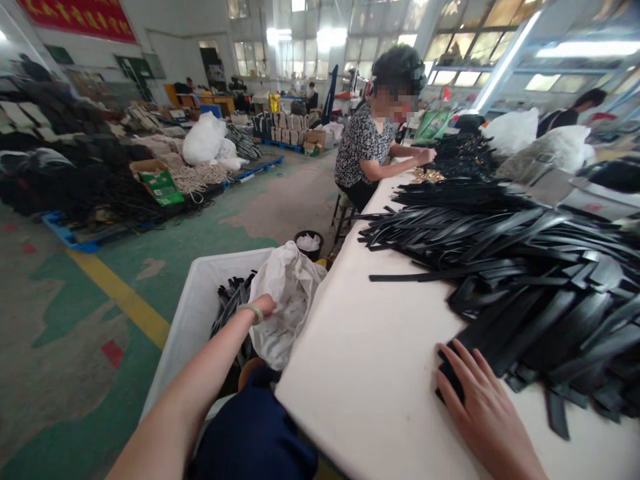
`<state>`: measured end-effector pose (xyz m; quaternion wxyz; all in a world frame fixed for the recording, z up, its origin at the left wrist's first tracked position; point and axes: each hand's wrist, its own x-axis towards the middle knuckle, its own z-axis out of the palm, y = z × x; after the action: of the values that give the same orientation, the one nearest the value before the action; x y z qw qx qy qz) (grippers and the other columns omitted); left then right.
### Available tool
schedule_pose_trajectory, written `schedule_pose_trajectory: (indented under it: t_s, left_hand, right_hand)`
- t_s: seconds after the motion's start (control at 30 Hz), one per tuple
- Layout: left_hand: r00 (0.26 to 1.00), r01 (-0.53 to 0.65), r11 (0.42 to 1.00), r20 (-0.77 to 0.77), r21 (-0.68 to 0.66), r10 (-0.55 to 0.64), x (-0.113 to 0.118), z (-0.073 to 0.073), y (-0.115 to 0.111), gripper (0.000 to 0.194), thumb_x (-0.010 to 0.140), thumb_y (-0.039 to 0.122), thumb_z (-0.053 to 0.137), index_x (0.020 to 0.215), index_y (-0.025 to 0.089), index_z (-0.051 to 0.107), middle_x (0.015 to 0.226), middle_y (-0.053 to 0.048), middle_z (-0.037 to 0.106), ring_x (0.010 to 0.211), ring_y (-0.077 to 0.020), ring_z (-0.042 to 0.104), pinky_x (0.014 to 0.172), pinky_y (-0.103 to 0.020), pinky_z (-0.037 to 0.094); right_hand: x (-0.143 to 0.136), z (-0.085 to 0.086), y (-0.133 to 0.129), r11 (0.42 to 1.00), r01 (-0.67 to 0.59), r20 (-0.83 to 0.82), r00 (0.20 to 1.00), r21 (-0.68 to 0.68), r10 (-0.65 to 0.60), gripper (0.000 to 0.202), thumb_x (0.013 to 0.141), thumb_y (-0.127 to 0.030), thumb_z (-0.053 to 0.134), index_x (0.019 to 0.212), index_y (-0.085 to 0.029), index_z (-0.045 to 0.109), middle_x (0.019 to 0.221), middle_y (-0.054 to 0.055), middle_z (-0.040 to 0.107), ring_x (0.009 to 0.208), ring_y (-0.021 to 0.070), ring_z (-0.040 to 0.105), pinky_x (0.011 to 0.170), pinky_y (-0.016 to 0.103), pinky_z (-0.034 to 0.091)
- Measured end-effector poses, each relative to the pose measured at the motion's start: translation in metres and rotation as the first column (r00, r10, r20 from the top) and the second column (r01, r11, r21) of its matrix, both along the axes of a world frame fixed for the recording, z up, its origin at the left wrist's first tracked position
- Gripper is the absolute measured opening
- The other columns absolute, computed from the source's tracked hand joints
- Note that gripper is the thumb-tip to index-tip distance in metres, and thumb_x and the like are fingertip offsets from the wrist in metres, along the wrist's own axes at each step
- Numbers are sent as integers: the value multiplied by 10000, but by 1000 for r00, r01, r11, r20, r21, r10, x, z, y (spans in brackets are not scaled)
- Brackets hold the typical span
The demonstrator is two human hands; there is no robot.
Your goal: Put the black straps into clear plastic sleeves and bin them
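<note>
My left hand (266, 305), with a pale green bangle at the wrist, has its fingers closed on the edge of a white plastic bag (290, 293) beside the table. My right hand (473, 380) lies with fingers spread on the end of some black straps (520, 313), near the front of the pale table (370, 353). The straps form a large heap over the table's right side. One strap (400, 277) sticks out to the left of the heap.
A white bin (173, 340) holding dark strips stands left of the table. Across the table's far end, a seated person (365, 147) handles small items by gold-coloured pieces (428, 175). A black bucket (309, 253) stands on the floor.
</note>
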<state>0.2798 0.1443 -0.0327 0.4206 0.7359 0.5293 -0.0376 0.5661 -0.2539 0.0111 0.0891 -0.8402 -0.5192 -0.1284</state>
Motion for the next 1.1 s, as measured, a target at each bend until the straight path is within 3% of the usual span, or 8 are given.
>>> schedule_pose_trajectory:
  t_s: [0.2, 0.37, 0.47, 0.6, 0.67, 0.9, 1.0, 1.1]
  left_hand:
    - [915, 66, 995, 402, -79, -29, 29, 139, -51, 282, 853, 368, 607, 718, 123, 574, 569, 40, 491, 468, -50, 429, 475, -193, 380]
    - [584, 102, 963, 799, -249, 144, 57, 225, -139, 387, 582, 386, 830, 725, 131, 576, 601, 27, 559, 487, -56, 475, 473, -186, 362]
    - [461, 24, 922, 823, -386, 333, 71, 223, -200, 391, 578, 348, 835, 748, 140, 550, 646, 7, 608, 562, -96, 584, 544, -205, 447]
    - [470, -137, 932, 805, -337, 361, 80, 180, -250, 310, 659, 313, 774, 718, 155, 513, 651, -6, 614, 631, -141, 643, 588, -241, 488]
    - [518, -179, 955, 803, -236, 295, 79, 161, -256, 289, 677, 316, 748, 686, 164, 503, 621, 2, 587, 615, -142, 628, 563, -239, 469]
    - [847, -137, 869, 511, 476, -147, 58, 168, -246, 303, 703, 355, 729, 702, 196, 470, 726, -20, 567, 753, -192, 565, 710, -313, 438]
    - [759, 145, 757, 419, 637, -498, 55, 175, -254, 254, 701, 273, 738, 845, 186, 548, 916, -45, 601, 917, -208, 543, 830, -319, 408]
    - [581, 566, 712, 411, 417, -703, 55, 170, -262, 125, 725, 222, 697, 816, 168, 631, 833, -20, 642, 814, -174, 567, 739, -267, 412]
  right_hand:
    - [-2, 0, -1, 998, 0, -60, 998, 55, 3, 586, 933, -491, 312, 1356, -123, 485, 1455, 154, 411, 1401, 346, 248, 1093, 527, 316]
    - [-20, 23, -5, 954, 92, -243, 970, 284, -21, 628, 900, -514, 426, 1377, -106, 445, 1500, 180, 334, 1404, 377, 221, 1094, 613, 235]
    - [-64, 56, -6, 858, 79, -531, 814, 507, 238, 539, 881, -522, 494, 1281, -163, 533, 1457, 163, 413, 1365, 339, 329, 1091, 582, 273]
    - [-139, 92, 10, 870, 224, -883, -69, 439, 464, 466, 878, -529, 531, 1206, -199, 556, 1218, 138, 633, 1075, 270, 625, 855, 443, 525]
    - [-157, 97, 22, 891, 316, -884, -234, 326, 406, 422, 814, -514, 629, 1050, -165, 603, 1039, 124, 698, 864, 218, 681, 697, 328, 546]
    - [-114, 85, 20, 981, 88, -906, 405, 172, 123, 256, 835, -369, 538, 733, -155, 633, 582, 32, 644, 456, 123, 517, 467, 238, 370]
    - [-99, 102, 9, 984, -138, -854, 492, 116, 170, 147, 740, -243, 621, 614, -168, 633, 509, -6, 600, 477, 114, 500, 491, 231, 322]
    - [-98, 128, 4, 905, -426, -731, 618, -4, 288, 145, 733, -194, 604, 592, -168, 625, 521, -25, 584, 490, 91, 447, 478, 229, 252]
